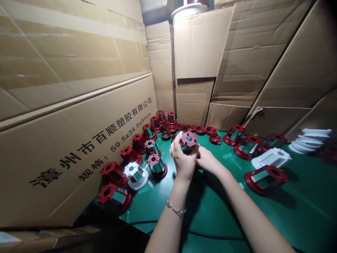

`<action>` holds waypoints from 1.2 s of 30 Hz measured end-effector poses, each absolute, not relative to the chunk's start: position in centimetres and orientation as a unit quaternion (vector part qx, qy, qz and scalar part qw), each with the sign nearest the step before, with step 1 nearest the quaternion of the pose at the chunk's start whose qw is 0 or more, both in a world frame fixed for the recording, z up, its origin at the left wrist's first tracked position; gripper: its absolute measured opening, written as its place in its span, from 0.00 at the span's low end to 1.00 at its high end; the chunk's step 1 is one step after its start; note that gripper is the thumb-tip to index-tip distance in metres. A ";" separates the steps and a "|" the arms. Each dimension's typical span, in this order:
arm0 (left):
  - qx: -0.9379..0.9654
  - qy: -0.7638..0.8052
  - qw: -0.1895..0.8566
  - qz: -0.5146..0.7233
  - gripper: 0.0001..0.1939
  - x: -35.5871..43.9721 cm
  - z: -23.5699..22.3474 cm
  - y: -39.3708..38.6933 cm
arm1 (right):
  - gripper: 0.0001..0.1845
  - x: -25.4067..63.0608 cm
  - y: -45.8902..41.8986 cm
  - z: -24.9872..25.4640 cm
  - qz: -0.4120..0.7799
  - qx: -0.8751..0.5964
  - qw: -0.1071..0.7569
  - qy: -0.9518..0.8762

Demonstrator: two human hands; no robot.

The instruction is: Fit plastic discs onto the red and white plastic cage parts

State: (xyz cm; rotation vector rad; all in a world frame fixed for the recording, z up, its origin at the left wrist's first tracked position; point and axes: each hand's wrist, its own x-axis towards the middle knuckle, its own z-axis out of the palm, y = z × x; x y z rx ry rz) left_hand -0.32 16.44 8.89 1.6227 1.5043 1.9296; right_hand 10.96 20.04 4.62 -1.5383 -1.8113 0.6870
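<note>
Both my hands hold one dark red plastic lantern-shaped housing [188,140] above the green table [216,211]. My left hand [182,160], with a silver bracelet on its wrist, wraps the piece from the left and front. From the right, my right hand [207,160] grips its lower part. The housing's flat hexagonal top with holes faces the camera. Its lower half is hidden behind my fingers.
Upright red housings [157,166] and a white one [135,174] line the big printed carton [79,147] at left. Red rings [200,130] lie at the back. Toppled red housings [265,178] and white parts [272,157] lie at right. Cardboard walls enclose the table.
</note>
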 end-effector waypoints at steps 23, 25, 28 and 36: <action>0.645 0.504 0.156 0.553 0.30 1.6 7.6 16.9 | 0.15 16.0 18.2 12.5 0.645 -0.440 0.574 -0.246; 0.638 0.532 0.167 0.531 0.30 1.8 7.7 16.7 | 0.14 16.2 18.2 12.3 0.629 -0.445 0.577 -0.270; 0.622 0.577 0.168 0.503 0.28 2.0 7.8 16.4 | 0.14 16.4 18.0 12.1 0.606 -0.456 0.576 -0.306; 0.631 0.593 0.104 0.489 0.27 2.2 7.2 16.4 | 0.29 16.3 17.4 12.2 0.603 -0.420 0.514 -0.442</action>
